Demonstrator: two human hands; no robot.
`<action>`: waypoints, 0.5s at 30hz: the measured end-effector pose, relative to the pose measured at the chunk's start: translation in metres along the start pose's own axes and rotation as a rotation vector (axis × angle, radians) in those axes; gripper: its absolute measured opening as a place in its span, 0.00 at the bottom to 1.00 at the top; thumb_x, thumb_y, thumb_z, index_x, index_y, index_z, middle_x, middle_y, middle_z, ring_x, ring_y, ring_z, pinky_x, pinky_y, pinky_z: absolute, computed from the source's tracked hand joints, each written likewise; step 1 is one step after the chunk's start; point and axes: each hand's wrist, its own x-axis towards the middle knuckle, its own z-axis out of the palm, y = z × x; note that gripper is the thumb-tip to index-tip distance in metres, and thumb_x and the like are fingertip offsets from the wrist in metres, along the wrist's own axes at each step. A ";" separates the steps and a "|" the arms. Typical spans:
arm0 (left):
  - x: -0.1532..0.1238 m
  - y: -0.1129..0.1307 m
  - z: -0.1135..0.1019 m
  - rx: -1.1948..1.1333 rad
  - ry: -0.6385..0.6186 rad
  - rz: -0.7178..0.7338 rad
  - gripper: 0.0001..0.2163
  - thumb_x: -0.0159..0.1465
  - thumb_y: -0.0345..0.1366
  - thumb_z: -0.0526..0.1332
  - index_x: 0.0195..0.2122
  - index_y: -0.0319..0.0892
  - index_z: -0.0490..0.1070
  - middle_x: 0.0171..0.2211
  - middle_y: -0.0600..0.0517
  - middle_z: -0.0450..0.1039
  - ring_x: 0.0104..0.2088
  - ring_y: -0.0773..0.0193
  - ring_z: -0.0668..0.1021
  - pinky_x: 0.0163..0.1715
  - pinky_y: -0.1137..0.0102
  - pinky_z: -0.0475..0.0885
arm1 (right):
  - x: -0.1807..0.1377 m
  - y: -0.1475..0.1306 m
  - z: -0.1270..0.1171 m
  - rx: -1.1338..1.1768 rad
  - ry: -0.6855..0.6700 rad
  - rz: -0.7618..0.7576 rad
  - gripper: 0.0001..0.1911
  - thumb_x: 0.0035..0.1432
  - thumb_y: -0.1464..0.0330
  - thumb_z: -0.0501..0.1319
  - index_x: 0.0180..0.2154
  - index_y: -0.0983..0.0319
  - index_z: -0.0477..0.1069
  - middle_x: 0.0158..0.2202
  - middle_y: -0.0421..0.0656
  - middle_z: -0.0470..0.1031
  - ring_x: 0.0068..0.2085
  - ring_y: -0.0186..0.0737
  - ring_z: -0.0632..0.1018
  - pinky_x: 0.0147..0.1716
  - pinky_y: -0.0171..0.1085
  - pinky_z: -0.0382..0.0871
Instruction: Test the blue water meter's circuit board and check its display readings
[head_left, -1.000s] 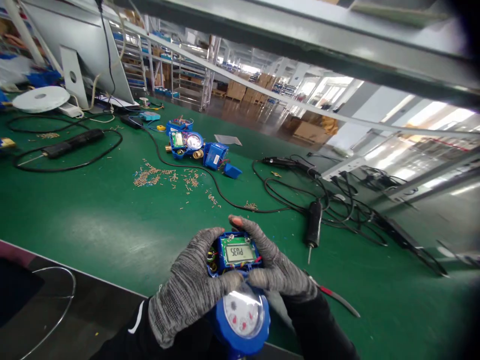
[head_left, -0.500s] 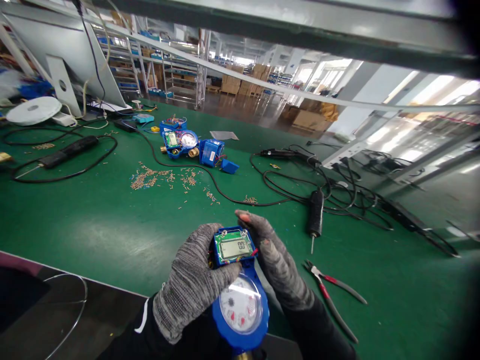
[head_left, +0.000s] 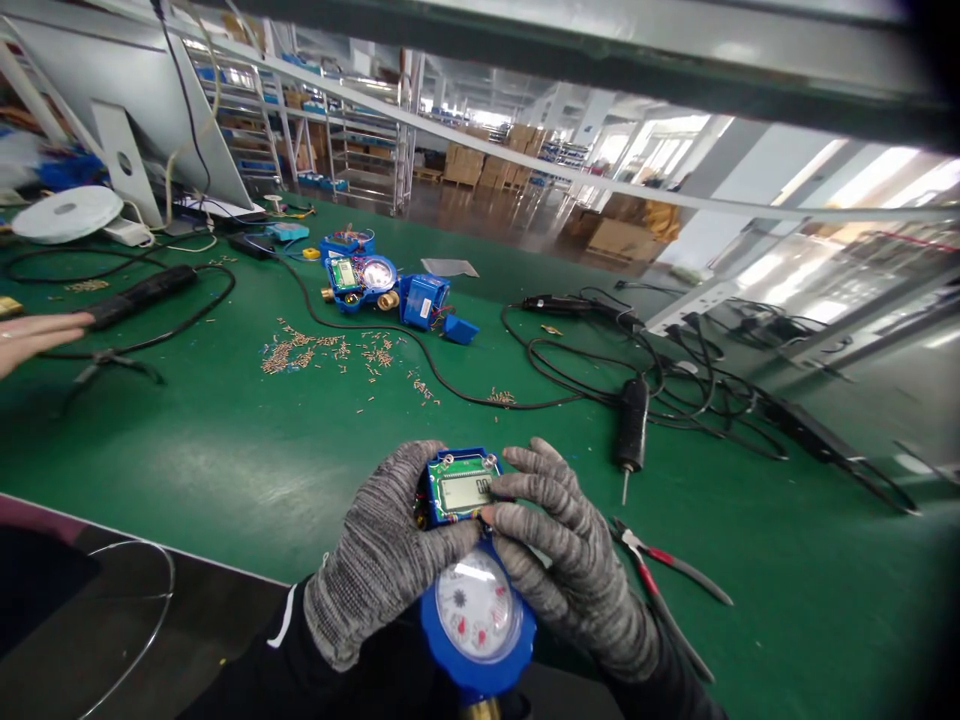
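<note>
A blue water meter (head_left: 431,610) with a round clear-covered dial (head_left: 476,608) is tilted toward me at the bench edge. Its upper housing lies uncovered, showing a green circuit board and a small display (head_left: 465,492) with digits. My left hand (head_left: 382,545), in a grey knit glove, is closed around the housing's left side, thumb across the strip between display and dial. My right hand (head_left: 566,545), gloved alike, has its bent fingers against the housing's right side, fingertips at the display's edge. Its thumb is hidden. A brass fitting (head_left: 480,710) shows at the bottom.
Red-handled cutting pliers (head_left: 652,565) and a black electric screwdriver (head_left: 634,425) lie to the right among cables. Small screws (head_left: 289,352) are scattered ahead, below another opened meter (head_left: 360,280). At far left, another person's bare hand (head_left: 37,335) reaches over the green bench (head_left: 187,440).
My right hand has turned and brought its fingers onto the display's right edge, covering the red connector. Another person's hand and a blurred dark object have appeared at far left.
</note>
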 end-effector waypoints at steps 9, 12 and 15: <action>0.002 0.008 -0.003 -0.027 -0.032 -0.047 0.29 0.52 0.44 0.71 0.54 0.45 0.65 0.52 0.47 0.71 0.51 0.53 0.75 0.55 0.51 0.69 | 0.008 0.004 0.001 0.000 -0.051 -0.033 0.12 0.58 0.72 0.61 0.44 0.54 0.69 0.40 0.41 0.78 0.53 0.48 0.74 0.62 0.59 0.57; 0.001 0.011 -0.004 -0.135 -0.122 -0.087 0.32 0.50 0.42 0.73 0.55 0.46 0.63 0.50 0.48 0.73 0.48 0.54 0.77 0.52 0.55 0.73 | 0.007 0.005 0.003 0.027 -0.031 -0.009 0.10 0.59 0.70 0.61 0.43 0.53 0.70 0.40 0.40 0.77 0.53 0.48 0.75 0.62 0.58 0.56; 0.002 0.011 -0.003 -0.083 -0.109 -0.036 0.30 0.51 0.43 0.72 0.54 0.46 0.65 0.51 0.48 0.72 0.49 0.55 0.76 0.53 0.55 0.72 | 0.006 0.004 0.003 0.053 -0.026 0.004 0.10 0.58 0.70 0.62 0.42 0.54 0.71 0.40 0.41 0.77 0.53 0.48 0.74 0.63 0.59 0.54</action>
